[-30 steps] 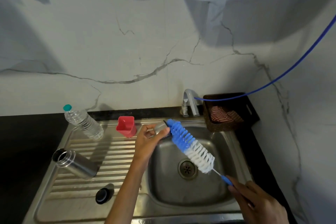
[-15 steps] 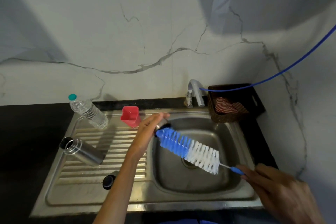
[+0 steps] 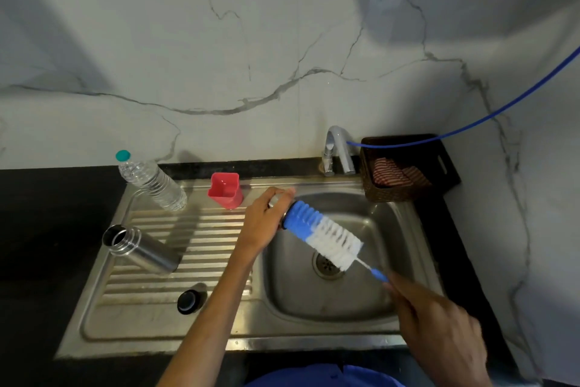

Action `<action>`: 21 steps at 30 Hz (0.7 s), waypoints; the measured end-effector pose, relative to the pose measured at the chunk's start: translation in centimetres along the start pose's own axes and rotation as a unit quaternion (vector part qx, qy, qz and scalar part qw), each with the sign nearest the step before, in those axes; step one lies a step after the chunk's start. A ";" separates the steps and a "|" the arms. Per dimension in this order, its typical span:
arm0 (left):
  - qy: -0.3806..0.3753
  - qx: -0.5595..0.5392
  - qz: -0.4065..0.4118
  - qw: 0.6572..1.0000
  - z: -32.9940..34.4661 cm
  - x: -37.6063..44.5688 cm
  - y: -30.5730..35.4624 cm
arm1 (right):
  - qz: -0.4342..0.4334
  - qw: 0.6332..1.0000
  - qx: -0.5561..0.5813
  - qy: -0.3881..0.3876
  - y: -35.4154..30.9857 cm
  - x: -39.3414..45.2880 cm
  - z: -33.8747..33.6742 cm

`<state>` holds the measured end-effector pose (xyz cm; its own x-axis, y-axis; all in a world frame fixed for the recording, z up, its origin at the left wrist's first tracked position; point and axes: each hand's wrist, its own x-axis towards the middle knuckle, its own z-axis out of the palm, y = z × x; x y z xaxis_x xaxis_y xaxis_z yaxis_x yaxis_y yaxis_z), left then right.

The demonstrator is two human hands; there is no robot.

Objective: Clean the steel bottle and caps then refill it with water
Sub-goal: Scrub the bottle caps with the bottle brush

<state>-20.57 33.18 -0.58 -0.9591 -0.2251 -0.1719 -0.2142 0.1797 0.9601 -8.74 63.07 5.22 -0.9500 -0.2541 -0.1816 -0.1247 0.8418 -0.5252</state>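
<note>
Gripping what looks like a steel cap [image 3: 276, 200] and the brush [image 3: 326, 234], both hands [image 3: 262, 223] hover over the sink [image 3: 408, 220], bottle [image 3: 141, 248] alongside.

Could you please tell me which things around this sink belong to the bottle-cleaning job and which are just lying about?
Part of the job:
steel bottle, open, on the drainboard
steel cap, in the left hand
bottle brush, held by the right hand
black cap
tap

Just lying about:
plastic water bottle
red cup
basket with striped cloth
</note>
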 end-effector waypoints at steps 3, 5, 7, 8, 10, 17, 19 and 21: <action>0.008 0.037 -0.092 0.995 -1.3 1.4 0.9 | -0.129 0.941 -0.256 0.181 0.4 0.1 -0.2; 0.031 0.017 -0.131 0.991 -2.0 2.5 2.0 | -0.154 0.925 -0.287 0.197 1.7 0.5 -0.5; 0.001 0.000 -0.114 0.993 -1.2 2.2 3.0 | -0.116 0.948 -0.253 0.155 1.4 0.7 -1.4; -0.021 -0.013 -0.094 0.995 -0.3 1.6 3.2 | -0.080 0.967 -0.212 0.114 1.1 1.0 -1.8; -0.026 -0.046 -0.049 0.997 1.1 0.6 2.9 | 0.056 0.998 0.017 -0.026 1.2 1.9 -2.5; -0.036 -0.267 -0.079 0.960 -0.4 -0.1 1.1 | 0.262 0.779 0.516 -0.240 3.1 0.7 -1.8; 0.002 -0.381 -0.123 0.916 -0.5 -0.4 0.0 | 0.252 0.808 0.491 -0.206 3.6 0.8 -1.2; 0.024 -0.427 -0.149 0.892 -0.8 -0.7 -1.4 | 0.242 0.848 0.446 -0.154 3.9 0.9 -1.0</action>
<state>-19.51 32.36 -1.62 -0.8699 -0.1860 -0.4568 -0.2188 -0.6845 0.6954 -10.34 66.57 3.86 -0.6909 -0.2111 -0.6914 0.6549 0.2222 -0.7223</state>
